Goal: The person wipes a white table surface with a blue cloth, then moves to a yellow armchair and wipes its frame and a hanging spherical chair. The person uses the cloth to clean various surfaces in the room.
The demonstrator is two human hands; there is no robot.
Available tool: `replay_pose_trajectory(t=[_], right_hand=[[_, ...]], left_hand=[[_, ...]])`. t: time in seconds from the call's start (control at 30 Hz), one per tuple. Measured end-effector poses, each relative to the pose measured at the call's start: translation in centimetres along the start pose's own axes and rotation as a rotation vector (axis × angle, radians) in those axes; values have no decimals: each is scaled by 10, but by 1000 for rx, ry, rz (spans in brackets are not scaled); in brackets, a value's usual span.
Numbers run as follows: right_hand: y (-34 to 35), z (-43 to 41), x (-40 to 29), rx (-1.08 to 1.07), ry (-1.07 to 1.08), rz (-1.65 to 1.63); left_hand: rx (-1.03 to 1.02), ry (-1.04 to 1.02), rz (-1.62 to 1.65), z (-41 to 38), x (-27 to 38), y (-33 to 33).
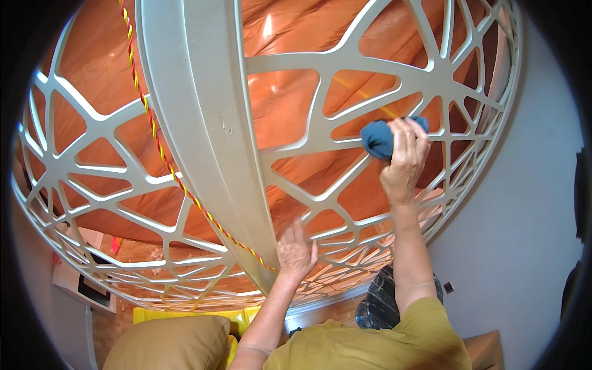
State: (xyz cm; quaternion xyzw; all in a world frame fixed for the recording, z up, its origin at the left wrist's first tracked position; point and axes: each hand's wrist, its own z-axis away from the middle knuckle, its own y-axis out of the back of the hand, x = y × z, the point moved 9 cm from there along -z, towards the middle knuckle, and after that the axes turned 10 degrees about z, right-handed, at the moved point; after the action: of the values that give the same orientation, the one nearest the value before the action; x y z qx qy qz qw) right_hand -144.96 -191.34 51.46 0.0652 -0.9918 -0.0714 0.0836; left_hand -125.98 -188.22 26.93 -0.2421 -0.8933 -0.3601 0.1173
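Note:
A folded blue cloth is gripped in my right hand, pressed against a white openwork lattice panel right of the broad pale post. My left hand is lower, by the right edge of that post. Its fingers are spread and slightly blurred, with nothing in them; whether the palm touches the surface is hard to tell. A twisted red and yellow cord runs down across the post and ends from sight near my left wrist. Behind the lattice hangs orange fabric.
Below left are a tan cushion and something bright yellow. A black marbled round object stands under my right arm. A wall socket sits on the pale wall at right. Another lattice panel fills the left side.

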Motion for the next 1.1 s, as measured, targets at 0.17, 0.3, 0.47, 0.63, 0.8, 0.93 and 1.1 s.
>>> replay_pose_trajectory(t=[0.17,0.3,0.47,0.63,0.8,0.93,1.1], right_hand=[[12,5,-44,-23,-26,-254],[18,-6,-84,-35,-9,-382],[7,9,-66,-10,76,-373],[-3,17,-22,9,-55,-251],[5,17,-13,74,-208,-382],[18,-8,12,248,-287,-423],[26,-67,-14,282,146,-95]], left_hand=[[26,9,-18,0,-1,-5],[4,31,2,-1,-3,-1],[-28,23,41,0,-7,7],[-27,-38,112,-1,1,7],[13,-69,99,-3,4,13],[-95,16,118,1,-6,-5],[24,-58,78,-1,-1,7]])
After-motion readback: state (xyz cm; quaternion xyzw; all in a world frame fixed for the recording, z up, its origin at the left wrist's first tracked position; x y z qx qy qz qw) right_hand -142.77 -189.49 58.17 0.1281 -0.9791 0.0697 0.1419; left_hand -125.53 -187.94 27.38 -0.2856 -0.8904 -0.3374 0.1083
